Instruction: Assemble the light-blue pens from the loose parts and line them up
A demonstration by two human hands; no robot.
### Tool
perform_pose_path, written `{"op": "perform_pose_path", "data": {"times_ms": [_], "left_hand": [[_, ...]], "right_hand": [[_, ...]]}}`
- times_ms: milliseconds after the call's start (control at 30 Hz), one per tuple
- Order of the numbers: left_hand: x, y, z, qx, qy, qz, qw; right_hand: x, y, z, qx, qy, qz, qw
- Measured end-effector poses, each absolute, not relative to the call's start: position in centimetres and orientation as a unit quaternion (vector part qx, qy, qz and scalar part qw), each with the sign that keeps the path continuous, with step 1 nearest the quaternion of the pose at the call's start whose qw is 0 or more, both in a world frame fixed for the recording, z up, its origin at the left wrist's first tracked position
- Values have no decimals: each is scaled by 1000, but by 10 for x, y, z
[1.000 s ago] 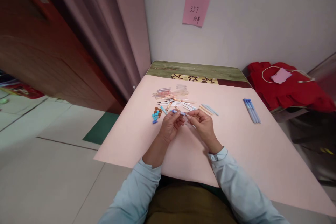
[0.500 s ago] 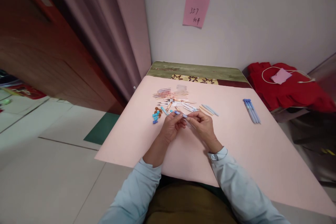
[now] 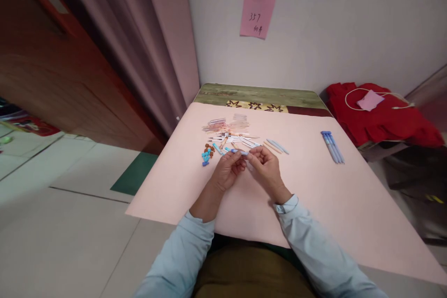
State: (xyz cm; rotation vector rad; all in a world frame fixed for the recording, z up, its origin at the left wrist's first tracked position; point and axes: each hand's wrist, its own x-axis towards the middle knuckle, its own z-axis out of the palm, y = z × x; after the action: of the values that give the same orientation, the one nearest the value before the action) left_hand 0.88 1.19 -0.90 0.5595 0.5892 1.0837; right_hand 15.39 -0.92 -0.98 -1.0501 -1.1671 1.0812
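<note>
Blue pen part [image 3: 243, 152] pinched in both left grip [image 3: 227, 171] and right grip [image 3: 266, 165]; pink tabletop [image 3: 314, 195] beneath

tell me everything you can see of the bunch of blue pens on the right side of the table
The bunch of blue pens looks like smooth plastic, with darker blue heads, paler barrels and narrow tips. Their exact count is unclear. They lie side by side on the pink sheet, heads at the far end, to the right of the right hand; neither hand touches them.
</note>
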Motion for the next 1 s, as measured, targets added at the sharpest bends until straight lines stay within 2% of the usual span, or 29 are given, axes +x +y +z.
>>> {"op": "perform_pose_path", "data": {"times_ms": [100,200,500,767,1000], "left_hand": [[9,13,-10,245,263,515,778],[11,13,-10,263,261,507,778],[10,10,-6,267,259,492,787],[10,10,-5,246,266,496,789],[9,12,-10,208,259,514,791]], "right_hand": [[153,-10,-9,-472,-561,342,588],[154,-11,-6,-474,-606,270,579],[153,-17,1,-503,-614,177,582],[154,-16,0,-504,-628,155,572],[154,-18,-4,-489,-606,197,596]]}}
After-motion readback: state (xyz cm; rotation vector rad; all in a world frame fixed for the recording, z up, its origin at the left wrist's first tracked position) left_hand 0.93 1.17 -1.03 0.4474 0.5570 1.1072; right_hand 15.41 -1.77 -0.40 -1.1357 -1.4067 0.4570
